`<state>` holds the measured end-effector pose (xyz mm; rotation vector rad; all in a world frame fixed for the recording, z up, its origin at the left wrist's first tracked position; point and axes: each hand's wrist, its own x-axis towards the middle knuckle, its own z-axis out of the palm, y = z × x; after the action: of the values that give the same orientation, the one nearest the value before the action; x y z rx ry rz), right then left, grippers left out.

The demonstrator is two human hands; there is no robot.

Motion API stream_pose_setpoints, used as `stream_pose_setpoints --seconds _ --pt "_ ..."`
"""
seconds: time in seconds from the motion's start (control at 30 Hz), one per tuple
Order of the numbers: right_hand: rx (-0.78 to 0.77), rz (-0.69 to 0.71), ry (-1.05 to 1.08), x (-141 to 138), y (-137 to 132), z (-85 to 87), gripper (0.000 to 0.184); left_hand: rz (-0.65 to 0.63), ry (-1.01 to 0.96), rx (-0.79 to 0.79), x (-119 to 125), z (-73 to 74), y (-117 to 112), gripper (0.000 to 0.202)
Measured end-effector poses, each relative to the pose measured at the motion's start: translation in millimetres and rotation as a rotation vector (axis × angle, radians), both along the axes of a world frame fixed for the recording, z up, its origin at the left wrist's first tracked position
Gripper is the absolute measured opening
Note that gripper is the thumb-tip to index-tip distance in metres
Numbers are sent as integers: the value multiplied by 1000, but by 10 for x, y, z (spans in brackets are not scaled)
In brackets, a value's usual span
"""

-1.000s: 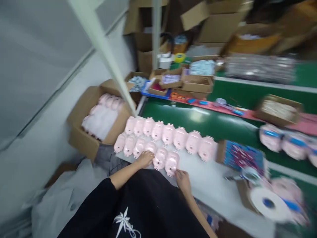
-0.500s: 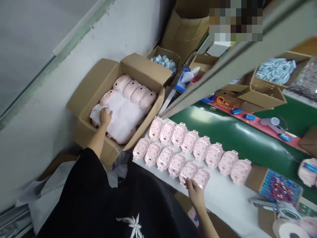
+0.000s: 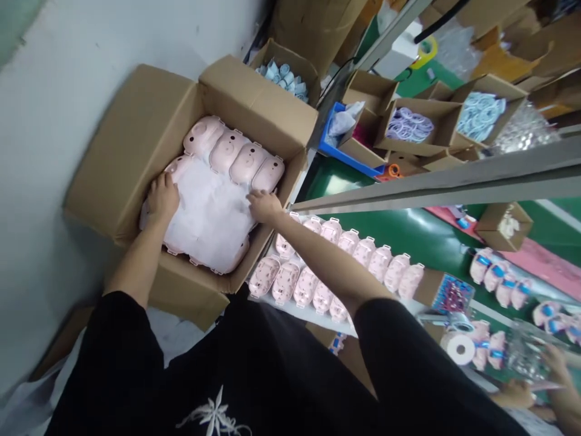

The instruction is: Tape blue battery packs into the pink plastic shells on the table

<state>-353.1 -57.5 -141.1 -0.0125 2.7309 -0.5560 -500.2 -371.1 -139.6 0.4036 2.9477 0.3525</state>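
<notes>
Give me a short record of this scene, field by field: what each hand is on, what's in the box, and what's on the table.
left hand: resting on the white sheet at its left edge
right hand: on the sheet's right edge
cardboard box: open, pink pig-shaped shells showing beyond the sheet
table: green, two rows of pink shells along its near edge
behind: small cartons of parts
lower right: another person's hands

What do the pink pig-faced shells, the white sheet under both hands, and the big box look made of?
Pink pig-faced shells: probably moulded plastic, smooth with a soft sheen and identical shapes. White sheet: thin paper or foam wrap, matte and wrinkled; which one is unclear. Box: brown corrugated cardboard with folded flaps. Left hand and right hand rest on the sheet.
</notes>
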Motion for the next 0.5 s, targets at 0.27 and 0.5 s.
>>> stream_pose_setpoints --seconds 0.27,0.5 --pt "52 12 -19 -631 244 -861 47 133 82 96 189 668 -306 40" --pt "-23 -49 76 -566 255 -779 48 366 247 119 889 1390 -441 40"
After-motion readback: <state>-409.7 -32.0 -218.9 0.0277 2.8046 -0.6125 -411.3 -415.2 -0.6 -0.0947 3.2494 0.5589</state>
